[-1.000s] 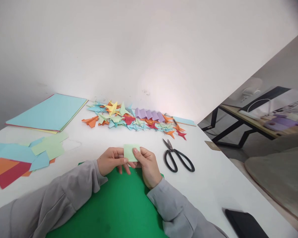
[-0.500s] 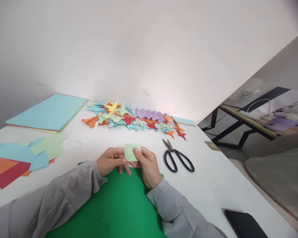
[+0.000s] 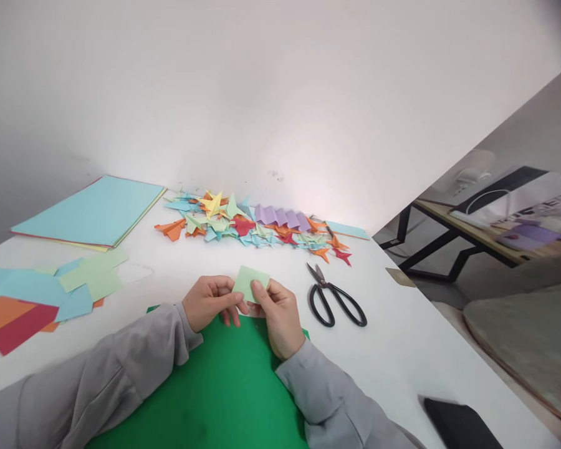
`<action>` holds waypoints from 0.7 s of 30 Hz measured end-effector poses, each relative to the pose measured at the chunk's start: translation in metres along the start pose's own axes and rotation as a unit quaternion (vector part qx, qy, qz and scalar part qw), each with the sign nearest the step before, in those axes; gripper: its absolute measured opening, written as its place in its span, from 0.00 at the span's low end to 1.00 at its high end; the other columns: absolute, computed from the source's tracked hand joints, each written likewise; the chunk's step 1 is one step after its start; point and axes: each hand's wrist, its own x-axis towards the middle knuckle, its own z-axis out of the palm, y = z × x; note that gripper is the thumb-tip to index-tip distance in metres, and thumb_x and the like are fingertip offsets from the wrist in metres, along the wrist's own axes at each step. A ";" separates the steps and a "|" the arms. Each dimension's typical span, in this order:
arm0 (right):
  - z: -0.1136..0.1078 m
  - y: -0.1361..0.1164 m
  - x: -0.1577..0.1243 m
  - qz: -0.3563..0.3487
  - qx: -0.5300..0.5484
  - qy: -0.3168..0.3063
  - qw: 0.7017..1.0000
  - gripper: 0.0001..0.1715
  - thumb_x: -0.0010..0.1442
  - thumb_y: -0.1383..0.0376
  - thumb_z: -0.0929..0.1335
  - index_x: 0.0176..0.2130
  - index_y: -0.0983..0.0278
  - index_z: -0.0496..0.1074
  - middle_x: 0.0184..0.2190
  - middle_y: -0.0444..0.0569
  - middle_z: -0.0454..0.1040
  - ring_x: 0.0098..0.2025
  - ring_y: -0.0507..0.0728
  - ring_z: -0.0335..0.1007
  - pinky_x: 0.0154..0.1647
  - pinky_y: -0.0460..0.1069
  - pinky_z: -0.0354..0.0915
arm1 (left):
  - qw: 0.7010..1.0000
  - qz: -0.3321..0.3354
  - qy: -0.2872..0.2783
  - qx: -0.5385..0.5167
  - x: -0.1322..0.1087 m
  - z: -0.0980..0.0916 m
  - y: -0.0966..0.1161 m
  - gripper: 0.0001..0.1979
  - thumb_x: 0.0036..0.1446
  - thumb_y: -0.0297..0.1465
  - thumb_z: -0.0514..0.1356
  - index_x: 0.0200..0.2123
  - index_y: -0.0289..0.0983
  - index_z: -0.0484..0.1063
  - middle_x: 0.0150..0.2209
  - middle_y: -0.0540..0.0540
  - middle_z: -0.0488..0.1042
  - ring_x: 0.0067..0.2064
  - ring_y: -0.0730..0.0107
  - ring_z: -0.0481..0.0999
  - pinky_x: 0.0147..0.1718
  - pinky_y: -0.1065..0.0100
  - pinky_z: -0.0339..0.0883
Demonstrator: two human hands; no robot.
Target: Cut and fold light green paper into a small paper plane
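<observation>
A small light green piece of paper [image 3: 249, 278] is held up above the green mat [image 3: 215, 386], tilted slightly. My right hand [image 3: 280, 317] pinches it, the thumb lying across its face and the fingers behind. At its lower left corner, my left hand [image 3: 214, 302] has thumb and forefinger closed on the edge, the other fingers curled below. Black-handled scissors [image 3: 336, 296] lie with blades a little apart, to the right of my hands.
Folded paper shapes [image 3: 243, 226] in several colours line the wall, with a pleated purple paper [image 3: 280, 216] among them. At left are stacked coloured sheets [image 3: 93, 209] and loose cut pieces [image 3: 25, 327]. A black flat object [image 3: 460, 424] lies near the right front edge.
The light green paper has turned in my hands, from level to tilted with its right side lower. My left fingers have shifted slightly at its corner.
</observation>
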 end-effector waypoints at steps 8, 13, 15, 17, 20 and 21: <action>-0.003 0.001 0.001 0.015 -0.018 -0.017 1.000 0.13 0.46 0.59 0.70 0.22 0.67 0.70 0.15 0.42 0.67 0.19 0.49 0.58 0.20 0.45 0.56 | 0.993 0.025 0.099 -0.061 0.003 -0.004 -0.005 0.13 0.42 0.33 0.63 0.31 0.33 0.66 0.18 0.51 0.71 0.13 0.76 0.66 0.11 0.75 0.59; -0.004 0.002 0.003 0.044 0.018 -0.028 0.998 0.15 0.46 0.58 0.69 0.20 0.67 0.69 0.15 0.43 0.66 0.18 0.49 0.58 0.20 0.45 0.55 | 0.992 0.025 0.103 -0.062 0.003 -0.004 -0.006 0.13 0.41 0.33 0.63 0.31 0.32 0.68 0.19 0.50 0.72 0.13 0.76 0.66 0.12 0.73 0.59; -0.004 0.002 0.004 0.052 0.024 -0.035 0.998 0.15 0.47 0.58 0.69 0.20 0.67 0.68 0.15 0.43 0.66 0.18 0.48 0.58 0.21 0.45 0.55 | 0.993 0.021 0.099 -0.066 0.003 -0.004 -0.006 0.12 0.42 0.34 0.63 0.28 0.32 0.68 0.19 0.50 0.72 0.14 0.76 0.66 0.12 0.72 0.60; -0.004 0.002 0.004 0.054 0.022 -0.041 0.997 0.15 0.47 0.58 0.69 0.20 0.67 0.68 0.15 0.43 0.66 0.18 0.48 0.58 0.21 0.45 0.55 | 0.993 0.017 0.094 -0.063 0.002 -0.004 -0.005 0.11 0.43 0.35 0.61 0.26 0.32 0.69 0.20 0.49 0.72 0.14 0.76 0.66 0.13 0.72 0.60; -0.004 0.002 0.004 0.047 0.009 -0.055 0.997 0.14 0.48 0.57 0.68 0.22 0.67 0.68 0.16 0.42 0.66 0.18 0.48 0.57 0.21 0.44 0.54 | 0.995 0.018 0.094 -0.036 0.001 -0.005 -0.005 0.12 0.47 0.37 0.58 0.22 0.32 0.69 0.15 0.50 0.70 0.13 0.78 0.64 0.12 0.74 0.56; -0.005 0.003 0.004 0.044 0.004 -0.059 0.997 0.14 0.48 0.57 0.68 0.23 0.67 0.68 0.16 0.42 0.66 0.18 0.48 0.56 0.20 0.44 0.53 | 0.995 0.020 0.095 -0.026 0.001 -0.005 -0.005 0.13 0.47 0.37 0.58 0.21 0.32 0.69 0.13 0.51 0.68 0.12 0.78 0.63 0.12 0.75 0.54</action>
